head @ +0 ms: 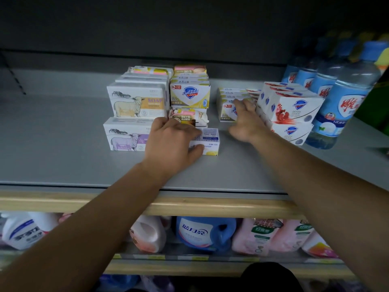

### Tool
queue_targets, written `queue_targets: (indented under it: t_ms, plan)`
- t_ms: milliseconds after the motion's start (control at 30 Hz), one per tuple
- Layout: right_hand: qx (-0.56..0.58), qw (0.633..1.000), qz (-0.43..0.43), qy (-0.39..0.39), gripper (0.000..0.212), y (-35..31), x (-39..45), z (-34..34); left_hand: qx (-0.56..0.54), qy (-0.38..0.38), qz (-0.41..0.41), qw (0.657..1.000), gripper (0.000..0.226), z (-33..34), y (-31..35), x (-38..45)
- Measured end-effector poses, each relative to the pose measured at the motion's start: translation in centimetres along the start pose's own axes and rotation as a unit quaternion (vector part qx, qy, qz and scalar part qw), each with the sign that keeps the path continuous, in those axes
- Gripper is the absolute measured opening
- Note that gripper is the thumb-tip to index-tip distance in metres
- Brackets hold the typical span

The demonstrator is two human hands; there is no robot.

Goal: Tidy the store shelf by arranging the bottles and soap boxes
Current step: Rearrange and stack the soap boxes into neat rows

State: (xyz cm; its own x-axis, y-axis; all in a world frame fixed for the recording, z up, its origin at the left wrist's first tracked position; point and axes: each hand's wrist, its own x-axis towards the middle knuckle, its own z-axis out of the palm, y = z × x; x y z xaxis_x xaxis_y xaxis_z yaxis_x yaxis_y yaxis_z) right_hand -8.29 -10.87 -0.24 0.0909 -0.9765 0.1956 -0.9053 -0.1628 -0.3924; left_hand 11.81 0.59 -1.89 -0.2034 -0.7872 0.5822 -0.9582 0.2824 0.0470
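On the grey shelf [63, 144] my left hand [170, 142] grips a small white soap box with a yellow lemon print [210, 142], thumb on its front face. Behind it stand a pink-and-gold soap pack [187, 118] and a yellow Safeguard box [190, 95]. Two sheep-print soap boxes [134, 104] are stacked to the left. My right hand [246, 121] reaches further back with fingers stretched to a low white Safeguard box [226, 110], beside the red-and-white Safeguard stack [290, 110]. Blue-labelled bottles [336, 102] stand at the right.
A wooden rail [210, 205] edges the shelf front. Below it, detergent jugs fill the lower shelf: white [19, 230], blue [204, 232] and pink [263, 234]. The left part of the grey shelf holds nothing. A dark back panel rises behind the boxes.
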Motion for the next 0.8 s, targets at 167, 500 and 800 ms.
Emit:
queue_targets:
  t_ms: [167, 500, 800]
  plan:
    - [0.156, 0.981, -0.095, 0.064, 0.039, -1.2, -3.5, -1.2, -0.003, 0.0, 0.002, 1.0, 0.045, -0.2, 0.0, 0.0]
    - [0.293, 0.945, -0.132, -0.057, 0.04, -0.4, -7.5, 0.8, -0.068, 0.028, 0.048, 0.996, 0.045, -0.8, 0.0, -0.6]
    - [0.487, 0.867, -0.053, -0.09, 0.045, 0.0, -8.4, -0.8, -0.27, 0.117, 0.031, 0.955, 0.047, -0.9, 0.0, -0.8]
